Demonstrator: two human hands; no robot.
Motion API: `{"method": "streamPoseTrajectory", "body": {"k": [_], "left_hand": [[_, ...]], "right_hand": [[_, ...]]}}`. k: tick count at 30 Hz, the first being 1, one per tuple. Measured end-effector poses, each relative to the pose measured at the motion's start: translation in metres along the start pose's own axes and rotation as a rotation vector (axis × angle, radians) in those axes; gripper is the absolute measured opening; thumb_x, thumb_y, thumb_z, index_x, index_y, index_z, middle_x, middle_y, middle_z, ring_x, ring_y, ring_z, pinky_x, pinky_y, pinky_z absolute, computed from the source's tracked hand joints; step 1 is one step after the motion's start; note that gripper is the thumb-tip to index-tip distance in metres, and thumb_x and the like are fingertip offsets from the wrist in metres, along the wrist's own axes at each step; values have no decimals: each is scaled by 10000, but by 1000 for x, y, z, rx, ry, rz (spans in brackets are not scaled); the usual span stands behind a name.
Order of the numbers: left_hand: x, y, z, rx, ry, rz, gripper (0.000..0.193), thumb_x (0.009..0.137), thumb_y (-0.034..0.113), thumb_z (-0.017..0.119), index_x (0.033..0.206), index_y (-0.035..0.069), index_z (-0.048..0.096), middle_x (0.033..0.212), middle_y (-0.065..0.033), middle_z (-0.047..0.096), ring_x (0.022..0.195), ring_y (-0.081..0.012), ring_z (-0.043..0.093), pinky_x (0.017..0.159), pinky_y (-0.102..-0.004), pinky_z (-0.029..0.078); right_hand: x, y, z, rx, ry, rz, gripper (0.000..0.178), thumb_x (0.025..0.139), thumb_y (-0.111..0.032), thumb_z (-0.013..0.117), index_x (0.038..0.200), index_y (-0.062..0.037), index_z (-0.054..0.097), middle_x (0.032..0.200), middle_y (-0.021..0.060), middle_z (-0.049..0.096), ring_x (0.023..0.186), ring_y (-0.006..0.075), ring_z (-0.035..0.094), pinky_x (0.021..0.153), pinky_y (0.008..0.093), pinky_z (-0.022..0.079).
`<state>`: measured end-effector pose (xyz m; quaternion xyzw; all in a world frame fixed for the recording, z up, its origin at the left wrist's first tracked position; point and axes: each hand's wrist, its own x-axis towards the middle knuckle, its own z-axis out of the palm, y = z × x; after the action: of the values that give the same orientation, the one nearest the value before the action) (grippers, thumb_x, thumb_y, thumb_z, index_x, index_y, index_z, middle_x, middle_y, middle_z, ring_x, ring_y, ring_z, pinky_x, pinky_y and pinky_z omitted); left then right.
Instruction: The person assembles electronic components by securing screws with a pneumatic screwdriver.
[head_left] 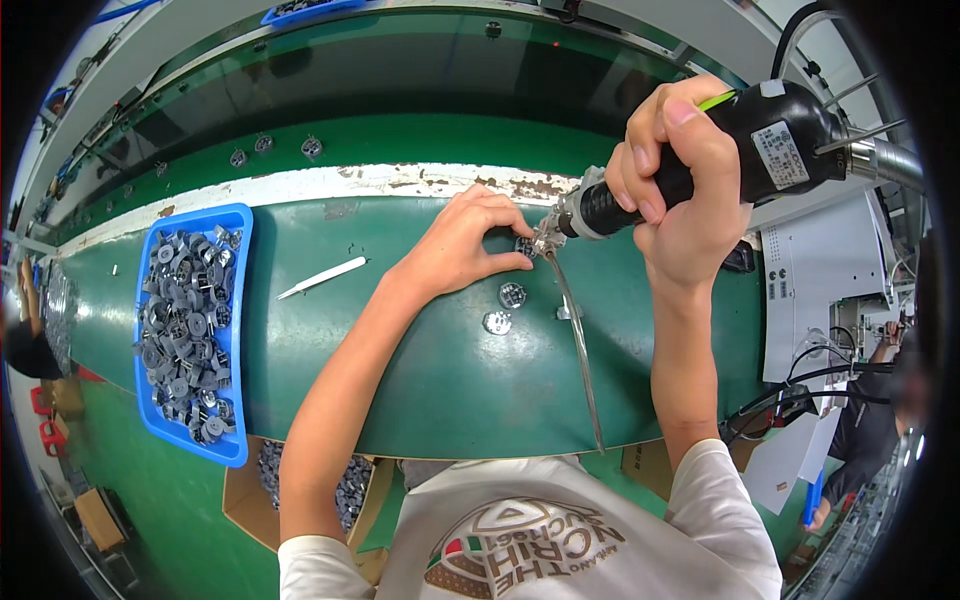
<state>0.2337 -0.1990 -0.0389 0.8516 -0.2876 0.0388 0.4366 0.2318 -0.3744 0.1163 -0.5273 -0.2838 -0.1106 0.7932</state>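
Note:
My right hand (690, 170) is wrapped round a black electric screwdriver (785, 140) with a green lever, held tilted so its nose points down and left. A clear hose (582, 360) runs from the nose to the table's near edge. With thumb and forefinger, my left hand (462, 245) grips a small round part (523, 246) on the green table, right at the driver's tip; fingers and tip partly hide it. Nearer to me lie a dark-faced round part (512, 295) and a paler one (497, 322). White tweezers (322, 278) rest left of my left hand.
A blue tray (241, 400) heaped with grey round parts stands at the left. Beyond a worn white ledge (300, 184), several parts sit on a green belt (400, 140). A white machine casing (825, 290) with black cables is at right. Below the table is a cardboard box (245, 510).

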Motion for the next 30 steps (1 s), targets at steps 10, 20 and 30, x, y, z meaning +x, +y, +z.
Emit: {"method": "streamPoseTrajectory", "body": {"k": [10, 20, 30], "left_hand": [[0, -6, 4, 8, 14, 20, 324, 749, 230, 871, 974, 54, 718, 1005, -30, 693, 1036, -268, 561, 992, -397, 452], [-1, -6, 5, 19, 31, 15, 327, 750, 242, 870, 957, 52, 703, 988, -38, 678, 1021, -273, 554, 987, -397, 447], [0, -7, 7, 46, 48, -4, 386, 725, 280, 884, 949, 26, 697, 974, -61, 675, 1046, -292, 567, 990, -413, 447]], "right_hand": [[-2, 10, -1, -205, -31, 6, 182, 990, -180, 490, 885, -32, 481, 714, 85, 501, 390, 71, 305, 437, 261, 342], [0, 19, 1, -37, -30, 25, 90, 923, 1, 565, 1002, 17, 604, 720, 110, 570, 442, 81, 412, 431, 246, 365], [16, 33, 10, -219, -7, 37, 132, 973, -94, 535, 884, 4, 526, 681, 65, 518, 447, 66, 350, 463, 257, 357]]}}
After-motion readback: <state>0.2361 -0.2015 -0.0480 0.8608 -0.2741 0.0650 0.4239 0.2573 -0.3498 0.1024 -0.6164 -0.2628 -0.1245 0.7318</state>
